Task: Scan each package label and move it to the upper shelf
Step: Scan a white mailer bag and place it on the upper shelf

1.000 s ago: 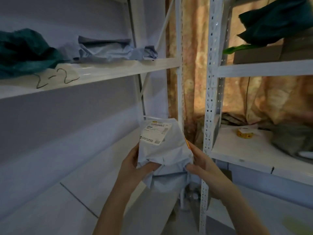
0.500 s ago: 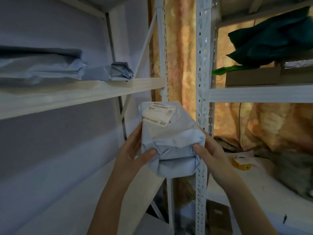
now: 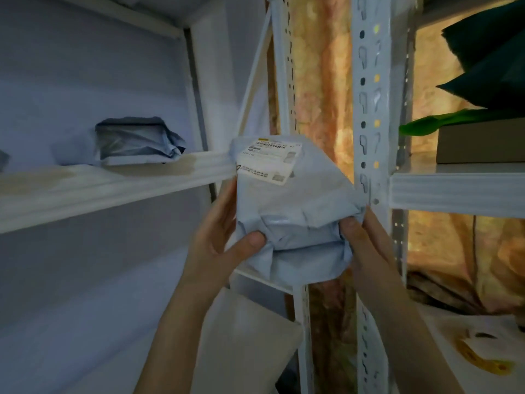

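Head view, the only one we have: both hands are up on a grey parcel [image 3: 295,223], held in the air in front of the rack's right post [image 3: 287,81], with its top corner level with the front edge of the upper shelf [image 3: 113,189]. The left hand [image 3: 218,237] wraps the parcel's left side, thumb pressed into the crumpled plastic at the front. The right hand [image 3: 366,245] clamps the right side the same way, thumb dug into the fold. So both hands are grasping it, neither one free.

On that upper shelf another grey parcel [image 3: 136,143] already lies, well to the left of the held one, with bare board between it and the post.

The job now looks like the lift onto that board. To do it well, I'd raise the parcel's bottom edge clear of the shelf lip before pushing in, steer left of the post so the bag doesn't snag, and set it down in the gap beside the lying parcel. The plastic is soft and slack, so a grip from both sides suits it; it will sag rather than slide.

Writing: a white label [image 3: 268,160] sits on the parcel's upper face, facing the camera. It has a yellow strip on top, a barcode line below, and a small square code at the lower right. The print is too blurred to read; no brand can be made out.
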`<control>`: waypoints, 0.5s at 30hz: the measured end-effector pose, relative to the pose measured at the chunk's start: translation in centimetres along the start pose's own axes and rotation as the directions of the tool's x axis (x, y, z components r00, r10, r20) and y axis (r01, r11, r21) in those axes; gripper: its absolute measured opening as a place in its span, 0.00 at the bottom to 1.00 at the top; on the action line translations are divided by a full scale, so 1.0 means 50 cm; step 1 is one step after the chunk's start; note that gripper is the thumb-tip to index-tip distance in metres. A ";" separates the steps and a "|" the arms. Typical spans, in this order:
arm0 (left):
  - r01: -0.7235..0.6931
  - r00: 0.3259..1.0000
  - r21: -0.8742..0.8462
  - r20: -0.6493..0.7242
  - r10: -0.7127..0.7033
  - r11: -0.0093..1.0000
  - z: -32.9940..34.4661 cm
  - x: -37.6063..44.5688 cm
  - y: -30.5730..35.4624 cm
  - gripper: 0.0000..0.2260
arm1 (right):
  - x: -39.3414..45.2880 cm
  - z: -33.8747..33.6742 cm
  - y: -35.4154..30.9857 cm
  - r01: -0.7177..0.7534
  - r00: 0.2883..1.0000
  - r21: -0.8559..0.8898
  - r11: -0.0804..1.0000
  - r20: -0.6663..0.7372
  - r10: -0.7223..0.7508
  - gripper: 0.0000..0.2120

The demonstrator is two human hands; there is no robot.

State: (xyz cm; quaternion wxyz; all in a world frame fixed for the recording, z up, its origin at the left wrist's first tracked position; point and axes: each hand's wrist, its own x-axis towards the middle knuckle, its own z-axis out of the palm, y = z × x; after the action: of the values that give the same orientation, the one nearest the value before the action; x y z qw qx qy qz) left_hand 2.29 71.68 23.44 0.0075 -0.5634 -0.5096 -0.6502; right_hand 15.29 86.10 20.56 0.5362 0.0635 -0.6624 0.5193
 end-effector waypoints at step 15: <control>0.118 0.903 0.384 -0.425 0.062 0.916 0.076 0.177 0.025 0.25 | 0.313 0.049 0.101 -0.102 0.993 0.283 0.954 -0.020 0.112 0.12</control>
State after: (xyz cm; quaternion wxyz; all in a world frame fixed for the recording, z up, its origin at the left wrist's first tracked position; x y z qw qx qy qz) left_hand 2.52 78.65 30.22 0.2248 -0.3855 -0.6258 -0.6397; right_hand 3.94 93.96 29.86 0.5047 0.0940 -0.5744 0.6376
